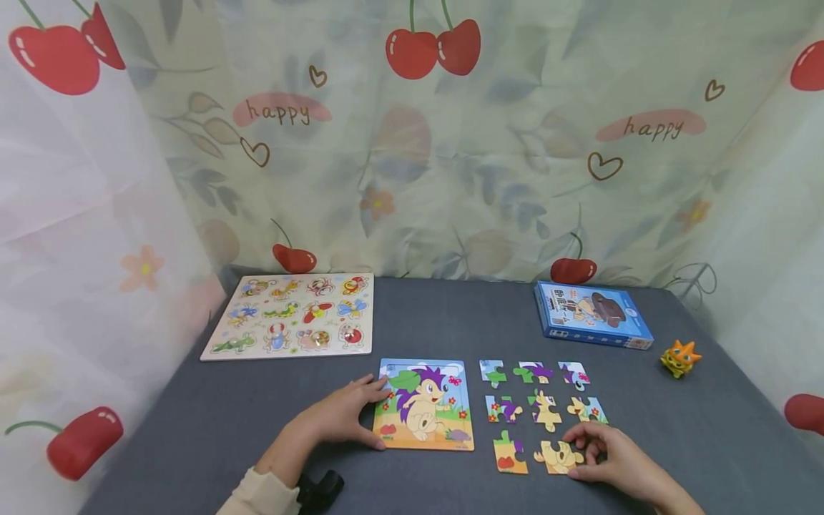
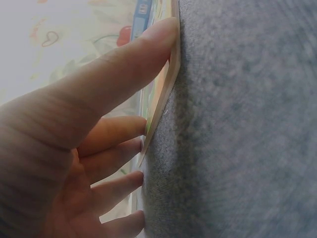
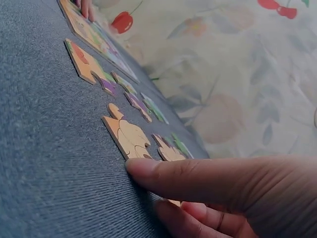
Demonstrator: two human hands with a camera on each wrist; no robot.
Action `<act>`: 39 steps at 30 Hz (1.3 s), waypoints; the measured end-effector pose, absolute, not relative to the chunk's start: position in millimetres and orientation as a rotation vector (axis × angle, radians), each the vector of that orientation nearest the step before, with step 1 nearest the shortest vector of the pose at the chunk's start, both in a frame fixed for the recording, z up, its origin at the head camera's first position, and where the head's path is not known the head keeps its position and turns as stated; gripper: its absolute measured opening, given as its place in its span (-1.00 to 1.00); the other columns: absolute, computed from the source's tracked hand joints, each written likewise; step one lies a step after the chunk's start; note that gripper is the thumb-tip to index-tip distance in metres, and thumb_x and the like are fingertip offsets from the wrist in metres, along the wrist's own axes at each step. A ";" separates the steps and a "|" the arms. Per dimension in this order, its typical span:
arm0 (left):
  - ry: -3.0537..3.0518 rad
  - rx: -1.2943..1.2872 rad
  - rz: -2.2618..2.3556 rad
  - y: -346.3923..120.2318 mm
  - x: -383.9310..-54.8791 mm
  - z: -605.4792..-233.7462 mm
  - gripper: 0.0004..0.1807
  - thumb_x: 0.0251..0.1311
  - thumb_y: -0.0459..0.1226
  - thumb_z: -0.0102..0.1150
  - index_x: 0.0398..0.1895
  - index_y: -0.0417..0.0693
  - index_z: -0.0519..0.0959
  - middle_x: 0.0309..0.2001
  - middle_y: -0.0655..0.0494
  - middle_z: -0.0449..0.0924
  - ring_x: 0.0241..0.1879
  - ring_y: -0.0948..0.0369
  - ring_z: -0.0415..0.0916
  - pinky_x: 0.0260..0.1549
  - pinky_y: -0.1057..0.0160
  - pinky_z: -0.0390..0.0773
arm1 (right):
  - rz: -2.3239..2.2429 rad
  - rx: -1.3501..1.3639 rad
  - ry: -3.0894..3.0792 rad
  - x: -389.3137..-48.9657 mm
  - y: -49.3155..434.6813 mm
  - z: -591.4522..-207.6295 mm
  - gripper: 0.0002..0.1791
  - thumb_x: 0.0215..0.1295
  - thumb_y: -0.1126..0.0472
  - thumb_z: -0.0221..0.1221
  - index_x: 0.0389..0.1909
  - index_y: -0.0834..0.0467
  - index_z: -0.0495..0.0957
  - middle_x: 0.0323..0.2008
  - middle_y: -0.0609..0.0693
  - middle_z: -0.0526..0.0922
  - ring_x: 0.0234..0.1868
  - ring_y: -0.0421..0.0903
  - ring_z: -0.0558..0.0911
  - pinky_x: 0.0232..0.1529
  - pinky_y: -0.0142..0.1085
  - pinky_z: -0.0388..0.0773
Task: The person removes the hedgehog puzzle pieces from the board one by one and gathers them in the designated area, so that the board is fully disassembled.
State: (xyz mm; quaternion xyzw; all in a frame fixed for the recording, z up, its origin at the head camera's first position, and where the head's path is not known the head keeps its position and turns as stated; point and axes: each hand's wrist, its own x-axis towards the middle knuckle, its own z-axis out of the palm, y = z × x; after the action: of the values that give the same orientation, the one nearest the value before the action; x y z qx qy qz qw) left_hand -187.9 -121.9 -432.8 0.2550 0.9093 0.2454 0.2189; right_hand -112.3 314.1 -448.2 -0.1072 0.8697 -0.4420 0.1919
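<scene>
A square puzzle board [image 1: 421,429] with a purple-haired hedgehog picture lies on the grey table. My left hand [image 1: 344,415] rests along its left side, fingers lightly bent, the thumb [image 2: 158,37] on the near corner. To the right of the board, loose jigsaw pieces lie in rows. My right hand [image 1: 608,454] pinches a tan puzzle piece [image 1: 557,458] in the near row by its right side, thumb [image 3: 143,167] at its near edge. Left of that piece is a corner piece [image 1: 510,458] with red and purple parts. Another piece [image 1: 545,411] sits just beyond.
A large insect peg puzzle [image 1: 296,322] lies at the back left. At the back right are a blue box [image 1: 592,315] and a small orange-and-yellow toy [image 1: 680,359]. A black object [image 1: 322,492] shows by the left wrist. Printed cloth [image 1: 438,186] hangs around the table.
</scene>
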 end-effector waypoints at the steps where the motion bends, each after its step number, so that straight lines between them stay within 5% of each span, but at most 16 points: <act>1: 2.517 0.705 0.677 -121.9 -187.8 -432.8 -0.08 -0.15 0.09 0.40 0.34 0.00 0.30 0.43 0.03 0.10 0.45 -0.10 -0.11 0.27 -0.24 0.10 | -1.241 -0.308 2.439 -112.4 314.5 -448.2 -0.40 0.01 0.02 0.36 -0.07 0.37 0.46 -0.28 0.05 0.46 -0.53 -0.31 0.42 -0.54 -0.42 0.41; 12: 2.522 0.700 0.681 -123.2 -188.5 -433.1 -0.07 -0.15 0.09 0.40 0.34 -0.01 0.29 0.43 0.02 0.10 0.45 -0.09 -0.12 0.28 -0.24 0.08 | -1.277 -0.185 2.516 -124.7 304.9 -426.6 -0.42 0.06 0.08 0.33 0.04 0.36 0.48 -0.32 0.07 0.45 -0.51 -0.26 0.44 -0.51 -0.39 0.49; 23: 2.521 0.728 0.682 -123.2 -188.6 -435.6 -0.08 -0.14 0.09 0.40 0.33 -0.02 0.30 0.43 0.02 0.10 0.45 -0.09 -0.10 0.28 -0.24 0.09 | -1.297 -0.556 2.476 -164.8 238.2 -417.2 -0.51 0.11 0.17 0.30 0.03 0.34 0.52 -0.29 0.20 0.57 -0.44 -0.26 0.49 -0.46 -0.42 0.44; 33: 2.532 0.731 0.687 -122.5 -188.2 -434.0 -0.09 -0.15 0.08 0.41 0.32 -0.04 0.32 0.43 0.03 0.11 0.45 -0.08 -0.10 0.32 -0.21 0.01 | -1.291 -0.627 2.352 -187.8 191.7 -424.1 -0.52 0.08 0.19 0.33 0.02 0.31 0.54 -0.16 0.22 0.60 -0.41 -0.18 0.53 -0.43 -0.40 0.51; 39: 2.533 0.730 0.688 -122.7 -187.3 -434.5 -0.09 -0.15 0.07 0.41 0.32 -0.04 0.31 0.43 0.03 0.11 0.45 -0.07 -0.10 0.32 -0.21 0.03 | -1.272 -0.605 2.317 -190.9 173.7 -435.2 -0.57 0.04 0.23 0.34 -0.05 0.33 0.57 -0.34 0.13 0.62 -0.49 -0.22 0.51 -0.50 -0.43 0.44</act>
State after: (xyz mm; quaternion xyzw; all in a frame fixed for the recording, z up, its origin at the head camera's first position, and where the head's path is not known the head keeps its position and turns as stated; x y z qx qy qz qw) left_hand -187.3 -122.7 -434.5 0.2621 0.9096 0.2471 0.2071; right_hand -190.9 173.7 -435.2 -0.2179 0.8348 -0.4584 0.2134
